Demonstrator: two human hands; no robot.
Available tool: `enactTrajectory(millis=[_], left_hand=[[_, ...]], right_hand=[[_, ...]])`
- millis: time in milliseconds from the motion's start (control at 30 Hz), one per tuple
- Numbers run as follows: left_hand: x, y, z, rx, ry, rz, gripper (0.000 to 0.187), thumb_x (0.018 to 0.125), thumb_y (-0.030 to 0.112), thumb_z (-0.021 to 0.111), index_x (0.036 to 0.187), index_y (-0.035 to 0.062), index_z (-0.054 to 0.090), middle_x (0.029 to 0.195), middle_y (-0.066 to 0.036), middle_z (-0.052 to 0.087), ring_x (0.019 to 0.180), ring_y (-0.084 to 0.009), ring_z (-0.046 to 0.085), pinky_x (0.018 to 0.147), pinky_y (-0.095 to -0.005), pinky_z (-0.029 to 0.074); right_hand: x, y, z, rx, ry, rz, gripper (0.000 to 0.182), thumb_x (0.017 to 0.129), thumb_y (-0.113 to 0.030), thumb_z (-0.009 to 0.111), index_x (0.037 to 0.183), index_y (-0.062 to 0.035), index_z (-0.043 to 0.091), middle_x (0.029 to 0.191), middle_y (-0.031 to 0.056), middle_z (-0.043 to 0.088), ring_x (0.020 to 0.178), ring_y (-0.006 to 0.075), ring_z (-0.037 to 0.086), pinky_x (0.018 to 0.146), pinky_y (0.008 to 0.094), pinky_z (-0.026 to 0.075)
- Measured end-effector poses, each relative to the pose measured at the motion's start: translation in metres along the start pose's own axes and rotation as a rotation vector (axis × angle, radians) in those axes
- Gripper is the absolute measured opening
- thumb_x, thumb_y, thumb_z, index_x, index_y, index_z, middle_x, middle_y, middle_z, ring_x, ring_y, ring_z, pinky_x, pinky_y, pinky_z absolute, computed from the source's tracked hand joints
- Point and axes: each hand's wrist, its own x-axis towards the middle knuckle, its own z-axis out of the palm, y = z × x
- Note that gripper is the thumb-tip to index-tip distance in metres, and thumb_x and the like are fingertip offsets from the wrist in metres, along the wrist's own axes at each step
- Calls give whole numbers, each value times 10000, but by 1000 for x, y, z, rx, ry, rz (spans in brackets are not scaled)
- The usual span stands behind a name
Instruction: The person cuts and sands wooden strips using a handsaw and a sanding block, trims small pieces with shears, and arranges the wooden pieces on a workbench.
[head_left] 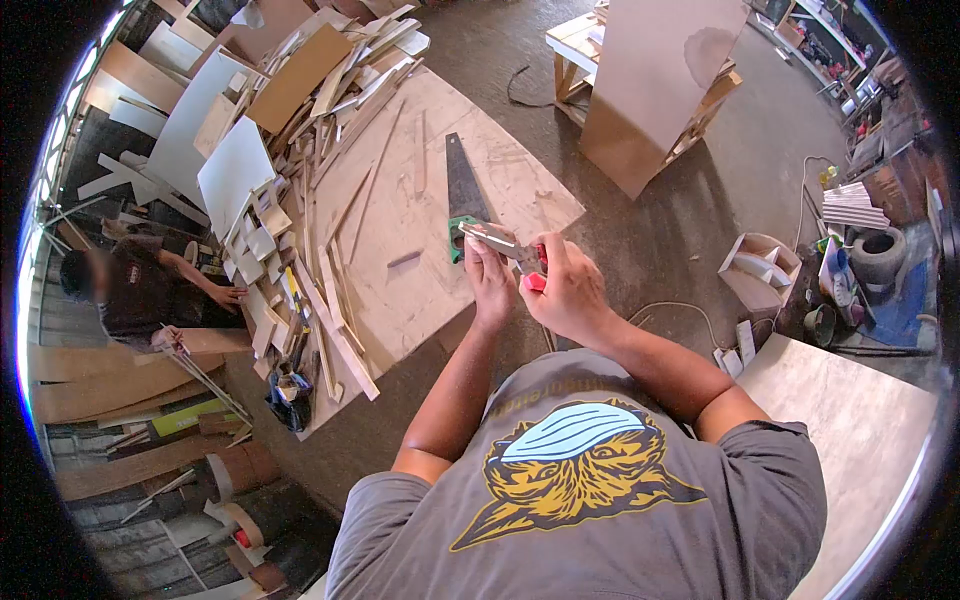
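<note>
My right hand (pixel 570 292) is closed round the red handles of a pair of pliers (pixel 502 243), held above the near edge of the wooden table (pixel 400 290). My left hand (pixel 490 280) is raised beside it, its fingers pressed together at the plier jaws around a small thin light piece that is too small to name. Just beyond my hands, a handsaw (pixel 463 185) with a green handle lies flat on the table, its blade pointing away. A short wood piece (pixel 404 259) rests to the left of the saw.
Wood offcuts (pixel 300 130) are heaped on the table's left side. At the far left a person (pixel 135 285) holds thin sticks. A large brown panel (pixel 650 90) stands beyond the table. On the right are a wooden box (pixel 762 268) and a pale board (pixel 840 430).
</note>
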Motion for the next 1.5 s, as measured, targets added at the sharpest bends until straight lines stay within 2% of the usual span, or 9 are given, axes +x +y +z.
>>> enactTrajectory(millis=[100,400,633,700,833,900,1000,1133,1500], left_hand=[[1,0,4,-29,-27,4,450,1117,463,351,1092,47,520,986,-35,580,898,-108,521,808,-288,443],[7,-5,10,133,35,-15,559,1087,575,339,1064,65,568,943,-33,601,837,-125,545,740,-317,467],[7,-22,0,34,-5,-61,482,1109,494,363,1089,60,573,965,-41,615,860,-129,564,749,-315,469],[8,-22,-3,70,-23,-65,461,1113,475,369,1098,61,572,972,-40,614,867,-127,568,752,-311,469],[7,-16,8,76,22,-61,352,1132,388,381,1118,71,534,886,-4,558,784,-105,522,693,-282,436],[8,-5,15,104,26,-76,341,1131,387,381,1118,75,518,877,-5,547,773,-105,513,679,-282,436],[13,-18,6,-20,-127,-21,340,1130,388,386,1100,77,519,874,-5,548,756,-97,509,676,-278,446],[11,-21,12,-39,-73,-94,333,1129,384,388,1104,85,533,871,-1,553,746,-95,513,673,-275,452],[7,-25,20,-38,-70,-110,345,1127,389,403,1182,84,553,967,26,599,805,-72,516,736,-268,451]], right_hand=[[4,3,0,2,1,2,426,789,-140,741,1144,-57,521,904,170,637,839,375,659,741,486,521],[18,12,-5,-32,-28,-20,400,788,-135,721,1120,-29,525,877,180,643,826,374,669,744,476,529],[18,23,-2,-50,-35,-13,382,795,-142,710,1115,-33,531,861,175,664,803,381,689,716,485,542],[19,22,-4,-92,-115,70,374,797,-151,711,1106,-35,536,833,175,672,766,393,695,684,498,542],[18,29,0,-126,-141,102,352,799,-160,708,1086,-40,543,774,172,677,697,417,694,636,523,536],[20,39,4,-68,-82,105,335,810,-171,708,1083,-51,556,789,176,680,739,412,700,664,524,548],[23,38,-5,-50,-2,75,349,810,-176,709,1105,-56,565,861,174,685,827,392,700,725,512,555],[19,31,-19,-31,-44,104,383,801,-178,717,1129,-51,564,972,166,678,927,368,683,797,496,547],[13,31,-22,-88,-59,103,385,799,-145,726,1128,-46,553,932,186,679,891,377,690,772,478,540]])
